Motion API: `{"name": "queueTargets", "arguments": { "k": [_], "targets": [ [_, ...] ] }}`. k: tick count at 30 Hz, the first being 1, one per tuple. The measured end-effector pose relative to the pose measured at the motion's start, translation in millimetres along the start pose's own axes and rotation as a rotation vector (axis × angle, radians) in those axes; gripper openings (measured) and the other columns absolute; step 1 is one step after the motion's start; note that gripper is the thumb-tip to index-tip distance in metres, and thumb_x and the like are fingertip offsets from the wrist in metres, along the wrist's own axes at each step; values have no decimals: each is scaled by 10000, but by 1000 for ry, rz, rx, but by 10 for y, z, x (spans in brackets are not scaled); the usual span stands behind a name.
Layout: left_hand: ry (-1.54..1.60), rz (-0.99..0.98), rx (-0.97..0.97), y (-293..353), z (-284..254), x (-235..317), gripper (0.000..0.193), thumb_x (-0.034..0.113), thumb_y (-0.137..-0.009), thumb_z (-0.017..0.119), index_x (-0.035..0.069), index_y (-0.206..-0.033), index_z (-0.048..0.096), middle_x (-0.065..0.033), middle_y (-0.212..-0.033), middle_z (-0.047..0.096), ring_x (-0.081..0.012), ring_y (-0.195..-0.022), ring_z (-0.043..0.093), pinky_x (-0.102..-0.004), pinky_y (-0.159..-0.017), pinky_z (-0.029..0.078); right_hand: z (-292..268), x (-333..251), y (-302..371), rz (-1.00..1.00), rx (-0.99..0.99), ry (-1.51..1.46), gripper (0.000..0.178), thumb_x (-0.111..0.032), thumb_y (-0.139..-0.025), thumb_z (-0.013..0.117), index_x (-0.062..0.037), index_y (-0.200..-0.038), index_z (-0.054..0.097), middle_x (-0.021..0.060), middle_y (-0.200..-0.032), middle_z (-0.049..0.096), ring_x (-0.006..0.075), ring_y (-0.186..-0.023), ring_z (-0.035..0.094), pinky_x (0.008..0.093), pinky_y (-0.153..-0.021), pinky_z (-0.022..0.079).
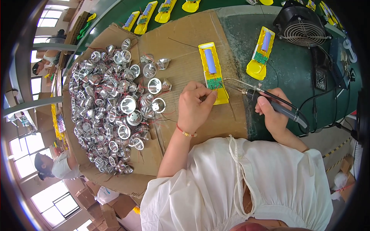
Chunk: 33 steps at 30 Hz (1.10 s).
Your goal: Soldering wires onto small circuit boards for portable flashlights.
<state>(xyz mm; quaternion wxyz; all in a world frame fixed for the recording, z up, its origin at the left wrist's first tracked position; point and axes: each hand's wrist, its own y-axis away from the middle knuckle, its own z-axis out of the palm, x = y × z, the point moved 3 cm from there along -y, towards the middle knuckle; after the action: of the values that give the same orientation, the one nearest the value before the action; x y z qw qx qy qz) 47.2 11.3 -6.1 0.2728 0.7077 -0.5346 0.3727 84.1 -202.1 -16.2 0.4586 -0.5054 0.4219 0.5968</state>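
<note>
A soldering iron [277, 107] with a black-and-grey handle and a thin metal feed tube is gripped in my right hand [275, 111]. Its tip reaches a green circuit board [214, 83] in a yellow plastic housing [221, 97], which lies on the cardboard. Above the board in that housing sits a purple cylindrical battery [210, 61]. My left hand [195, 104] is closed in a pinch at the board's lower left edge. Thin wires show by its fingertips, but what it pinches is too small to make out.
Left of my hands, a large heap of silver reflector cups [111, 104] with red wires covers the cardboard [179, 46]. Another yellow housing [256, 69] lies at right, near a black fan [302, 29]. More yellow housings [145, 18] line the far side. Two people are at far left.
</note>
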Motion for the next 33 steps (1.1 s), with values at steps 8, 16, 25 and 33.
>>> {"name": "queueTargets", "arguments": {
  "k": [8, 16, 25, 33],
  "targets": [
    [-22, -5, -4, 5, -1, -40, 89, 96, -719, 668, 7, -724, 668, -89, -709, 548, -178, -576, 527, -286, -527, 428, -28, 23, 6, 15, -9, -25, 141, -72, -801, 647, 0, -844, 535, 68, -684, 590, 82, -581, 556, 220, -524, 476],
    [114, -150, 41, 46, -85, -17, 89, 102, -753, 658, 22, -785, 680, -94, -700, 607, -174, -539, 563, -284, -517, 447, -118, 9, -45, -50, 28, -64, 135, -67, -811, 629, 0, -854, 520, 67, -660, 575, 92, -552, 538, 214, -490, 437],
    [-333, -18, -214, -990, 83, 191, 180, 219, -741, 587, 84, -679, 690, -114, -614, 628, -278, -565, 620, -343, -570, 511, -398, 91, -164, -75, 208, -31, 119, -52, -803, 619, -3, -860, 527, 54, -642, 567, 87, -533, 538, 208, -477, 436],
    [-585, 115, 171, -2698, 76, 308, 454, 304, -643, 738, 69, -1011, 616, -158, -1031, 606, -296, -978, 571, -370, -855, 449, -340, 63, -144, -78, 187, 40, 105, -40, -812, 586, 3, -843, 496, 62, -631, 547, 91, -506, 514, 201, -453, 402]
  ]
}}
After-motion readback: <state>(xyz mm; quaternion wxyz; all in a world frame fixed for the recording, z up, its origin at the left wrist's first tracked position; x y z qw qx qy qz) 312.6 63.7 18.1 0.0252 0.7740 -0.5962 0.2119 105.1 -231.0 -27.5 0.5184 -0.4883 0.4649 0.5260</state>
